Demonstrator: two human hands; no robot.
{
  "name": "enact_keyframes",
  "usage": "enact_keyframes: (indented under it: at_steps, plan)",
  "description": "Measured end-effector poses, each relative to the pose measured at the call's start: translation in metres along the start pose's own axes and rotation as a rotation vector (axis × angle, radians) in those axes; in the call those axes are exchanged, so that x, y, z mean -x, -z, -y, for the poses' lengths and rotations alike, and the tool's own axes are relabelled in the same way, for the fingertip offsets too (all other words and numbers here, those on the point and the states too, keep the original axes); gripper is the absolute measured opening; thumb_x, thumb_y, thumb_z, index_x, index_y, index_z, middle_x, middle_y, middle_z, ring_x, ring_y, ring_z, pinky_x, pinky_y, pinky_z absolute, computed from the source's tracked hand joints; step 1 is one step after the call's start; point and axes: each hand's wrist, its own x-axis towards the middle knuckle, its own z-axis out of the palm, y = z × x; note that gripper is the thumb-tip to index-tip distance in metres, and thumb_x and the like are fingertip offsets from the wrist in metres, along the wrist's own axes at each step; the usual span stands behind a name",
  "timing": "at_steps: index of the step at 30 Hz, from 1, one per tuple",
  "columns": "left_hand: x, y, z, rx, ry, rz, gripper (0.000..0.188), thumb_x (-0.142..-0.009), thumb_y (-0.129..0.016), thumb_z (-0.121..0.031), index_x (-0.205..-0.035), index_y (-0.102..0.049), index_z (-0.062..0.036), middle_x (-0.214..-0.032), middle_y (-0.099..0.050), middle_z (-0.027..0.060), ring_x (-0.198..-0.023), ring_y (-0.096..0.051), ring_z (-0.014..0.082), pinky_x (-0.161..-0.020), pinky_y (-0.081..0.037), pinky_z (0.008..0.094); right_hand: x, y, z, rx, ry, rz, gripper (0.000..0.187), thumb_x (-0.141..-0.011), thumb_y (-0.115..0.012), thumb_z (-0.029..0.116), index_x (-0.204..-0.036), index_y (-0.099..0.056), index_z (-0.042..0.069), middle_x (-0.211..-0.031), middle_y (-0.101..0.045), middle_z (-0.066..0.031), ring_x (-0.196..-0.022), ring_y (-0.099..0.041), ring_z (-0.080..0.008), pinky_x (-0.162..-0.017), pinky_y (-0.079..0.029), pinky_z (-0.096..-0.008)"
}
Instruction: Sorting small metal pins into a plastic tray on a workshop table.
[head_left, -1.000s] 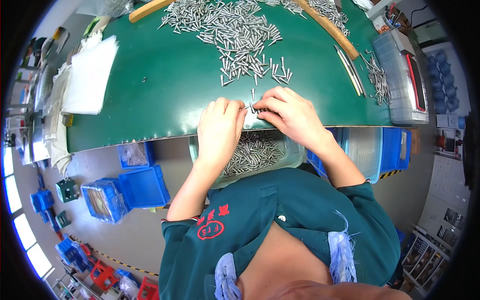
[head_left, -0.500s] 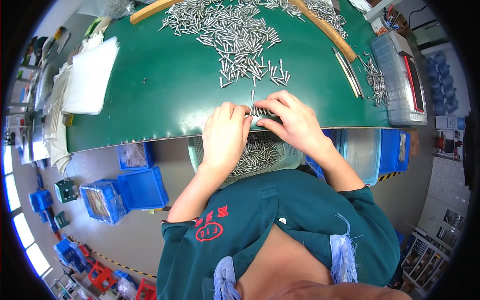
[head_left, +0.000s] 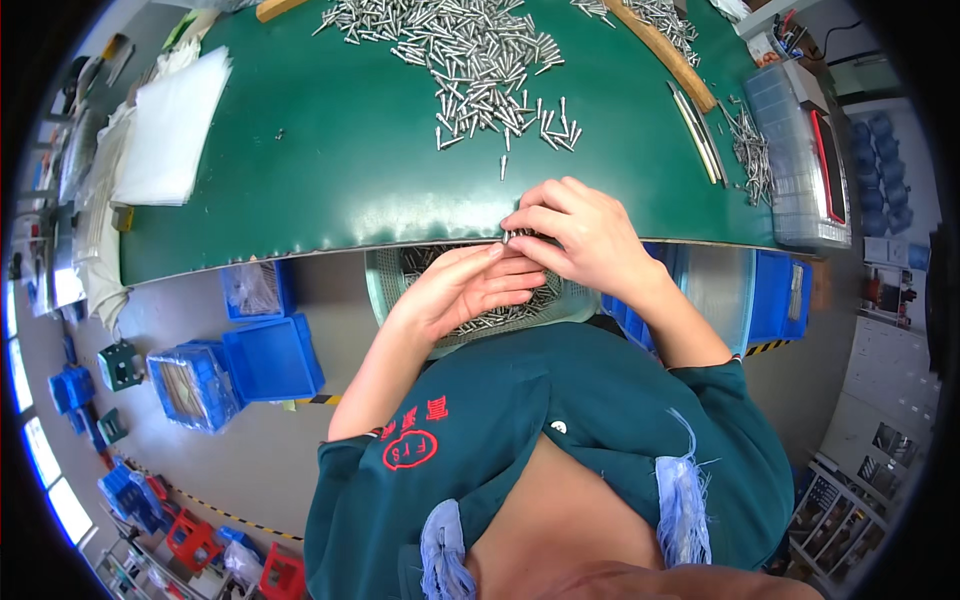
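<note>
Right at the table's front edge, my right hand has its fingers curled over several small metal pins, mostly hidden beneath the fingertips. My left hand is turned palm up just below the edge, fingers stretched out, its thumb tip close to the right fingertips. No part shows in its palm. Beneath it, a pale green basket holds many similar metal pins. One lone pin lies on the green table beyond my hands. Farther off spreads a large pile of pins.
A wooden bar borders the pile on the right. Slim rods and longer metal pieces lie near a clear plastic case. White sheets rest at the left. Blue crates stand on the floor.
My left hand has drawn back from the tabletop and turned palm up below the edge. My right hand has brought the small group of pins to the edge, away from the lone pin.
</note>
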Motion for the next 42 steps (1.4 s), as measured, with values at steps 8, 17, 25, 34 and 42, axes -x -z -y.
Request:
enact_keyframes:
  at_steps: [8, 17, 25, 34, 42]
  plan:
    - [-0.005, -0.002, -0.003, 0.05, 0.025, 0.069, 0.035, -0.098, -0.047, -0.02, -0.118, -0.051, 0.0088, -0.112, -0.061, 0.0231, -0.104, -0.063, 0.0343, -0.089, -0.055, 0.0409, 0.01, 0.006, 0.01, -0.112, -0.024, 0.058, 0.027, -0.075, -0.071, 0.015, -0.102, -0.067, 0.014, -0.095, -0.061, -0.0012, -0.081, -0.061, -0.0199, -0.067, -0.05, -0.0317]
    - [-0.007, -0.006, 0.008, -0.265, -0.033, -0.008, 0.04, -0.101, -0.042, -0.028, -0.118, -0.052, 0.0063, -0.111, -0.062, 0.0202, -0.102, -0.064, 0.027, -0.087, -0.053, 0.0351, 0.011, 0.001, 0.012, -0.075, -0.086, 0.021, 0.044, -0.076, -0.07, 0.007, -0.118, -0.061, 0.015, -0.098, -0.061, -0.0032, -0.078, -0.062, -0.0208, -0.067, -0.051, -0.0314]
    - [0.006, -0.024, 0.005, -0.543, -0.168, -0.05, 0.036, -0.103, -0.037, -0.026, -0.116, -0.053, 0.0022, -0.102, -0.065, 0.0138, -0.096, -0.065, 0.0197, -0.083, -0.053, 0.0305, 0.011, 0.008, 0.014, -0.655, -0.363, 0.123, 0.043, -0.083, -0.066, 0.01, -0.125, -0.056, 0.01, -0.091, -0.058, -0.0036, -0.076, -0.056, -0.0144, -0.068, -0.048, -0.0273]
    - [0.005, -0.025, 0.001, -0.564, -0.228, -0.05, 0.032, -0.102, -0.039, -0.023, -0.112, -0.054, 0.0036, -0.096, -0.065, 0.015, -0.088, -0.067, 0.0201, -0.078, -0.055, 0.0295, 0.011, 0.007, 0.007, -0.996, -0.483, 0.131, 0.039, -0.087, -0.065, 0.011, -0.124, -0.057, 0.007, -0.089, -0.058, 0.0023, -0.07, -0.049, -0.0028, -0.06, -0.041, -0.0184]
    - [-0.001, -0.026, -0.007, -0.419, -0.224, -0.061, 0.025, -0.099, -0.046, -0.019, -0.107, -0.057, 0.0023, -0.085, -0.062, 0.0069, -0.074, -0.063, 0.0141, -0.067, -0.055, 0.0258, 0.004, 0.021, -0.004, -0.922, -0.416, -0.046, 0.036, -0.085, -0.066, 0.01, -0.121, -0.06, 0.007, -0.091, -0.06, 0.0033, -0.076, -0.051, -0.0024, -0.064, -0.04, -0.0179]
